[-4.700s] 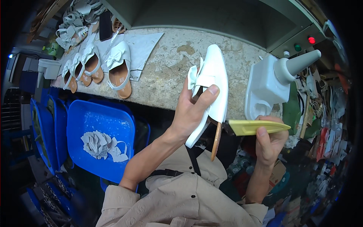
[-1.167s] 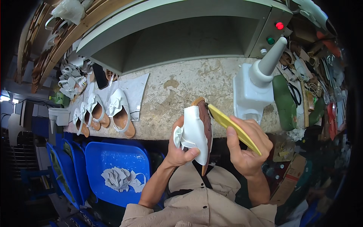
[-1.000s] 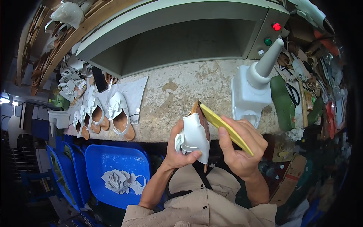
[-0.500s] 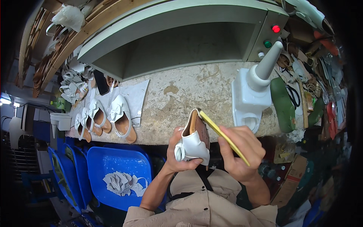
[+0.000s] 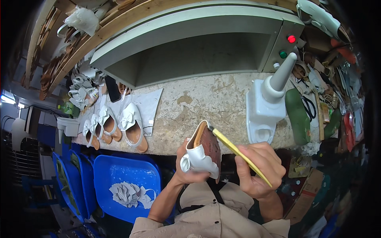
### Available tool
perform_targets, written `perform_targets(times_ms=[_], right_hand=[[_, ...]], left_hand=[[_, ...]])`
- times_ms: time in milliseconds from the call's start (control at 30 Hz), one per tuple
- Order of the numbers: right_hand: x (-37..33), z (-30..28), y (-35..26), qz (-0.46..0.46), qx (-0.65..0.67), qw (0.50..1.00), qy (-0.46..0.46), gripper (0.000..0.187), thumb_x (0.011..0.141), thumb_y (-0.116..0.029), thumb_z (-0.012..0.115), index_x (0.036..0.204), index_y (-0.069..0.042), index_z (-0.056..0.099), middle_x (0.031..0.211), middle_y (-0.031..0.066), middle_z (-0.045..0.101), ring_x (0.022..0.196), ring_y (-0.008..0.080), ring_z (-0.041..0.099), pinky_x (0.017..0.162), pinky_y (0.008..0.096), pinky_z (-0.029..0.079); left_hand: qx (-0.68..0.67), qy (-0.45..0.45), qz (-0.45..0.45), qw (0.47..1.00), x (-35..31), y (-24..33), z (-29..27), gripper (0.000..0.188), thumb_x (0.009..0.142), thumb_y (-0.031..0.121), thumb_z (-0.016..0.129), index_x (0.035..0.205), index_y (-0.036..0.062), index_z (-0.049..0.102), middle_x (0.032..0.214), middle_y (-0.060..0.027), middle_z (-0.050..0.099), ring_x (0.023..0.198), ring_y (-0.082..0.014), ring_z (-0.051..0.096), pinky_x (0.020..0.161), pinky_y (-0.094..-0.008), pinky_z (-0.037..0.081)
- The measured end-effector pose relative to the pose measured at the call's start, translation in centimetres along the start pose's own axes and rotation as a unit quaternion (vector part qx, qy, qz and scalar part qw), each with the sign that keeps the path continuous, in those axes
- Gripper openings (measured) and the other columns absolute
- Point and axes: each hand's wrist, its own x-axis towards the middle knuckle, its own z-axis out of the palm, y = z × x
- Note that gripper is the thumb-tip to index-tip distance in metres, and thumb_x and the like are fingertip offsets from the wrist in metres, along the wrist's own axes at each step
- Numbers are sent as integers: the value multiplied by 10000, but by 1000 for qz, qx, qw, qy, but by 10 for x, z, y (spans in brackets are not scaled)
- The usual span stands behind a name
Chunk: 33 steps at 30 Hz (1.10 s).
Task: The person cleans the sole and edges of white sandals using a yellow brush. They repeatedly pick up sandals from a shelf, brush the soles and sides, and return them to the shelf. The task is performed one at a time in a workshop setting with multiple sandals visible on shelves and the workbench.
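My left hand [image 5: 186, 168] grips a white sandal with a bow [image 5: 202, 152], turned so its brown inner sole faces right. My right hand [image 5: 260, 170] holds a flat yellow stick-like tool [image 5: 240, 152], whose tip touches the top edge of the sandal's sole. Both hands hover just in front of the speckled stone bench [image 5: 206, 107], above my lap.
Several white bow sandals [image 5: 119, 127] lie in a row at the bench's left, on a white sheet. A white cone-topped machine [image 5: 268, 105] stands at right, with a green shoe form [image 5: 297, 117] beside it. Blue plastic trays [image 5: 119, 182] holding white bows sit below left. A hooded cabinet [image 5: 198, 51] backs the bench.
The sandal has come down from the bench into my lap area and been turned sole-side right. My right hand has brought the yellow tool against the sole's edge.
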Motion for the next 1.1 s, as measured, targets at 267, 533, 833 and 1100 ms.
perform_targets(times_ms=[267, 533, 833, 1100], right_hand=[[-4, 6, 3, 65, 70, 994, -44, 281, 740, 96, 727, 1017, 55, 696, 839, 147, 704, 685, 257, 663, 599, 314, 522], [13, -5, -1, 73, 54, 996, -17, 252, 742, 74, 734, 991, 40, 707, 815, 130, 699, 662, 244, 648, 606, 316, 508], [46, -57, -19, 49, 151, 987, 35, 281, 724, 43, 703, 997, -23, 726, 893, 144, 681, 696, 206, 659, 610, 292, 535], [104, -76, -75, -246, 451, 843, -159, 270, 928, -273, 591, 1097, -124, 739, 1003, 105, 622, 781, 240, 492, 711, 333, 429]], left_hand=[[-53, 5, -29, 998, -5, -3, -2, 972, 655, 237, 877, 1378, 73, 247, 1216, -141, 550, 1084, -252, 606, 901, -401, 522], [-72, 21, -80, 994, 8, 16, -5, 889, 663, 242, 861, 1319, 72, 286, 1048, -78, 583, 929, -198, 653, 799, -349, 559], [-98, 276, 35, 956, 76, 68, -42, 774, 725, 279, 812, 1331, 68, 380, 1068, -53, 573, 943, -192, 611, 818, -347, 533], [-133, 324, 82, 933, 75, 101, -75, 659, 753, 254, 786, 1289, 67, 451, 1066, -47, 572, 946, -185, 604, 819, -338, 533]])
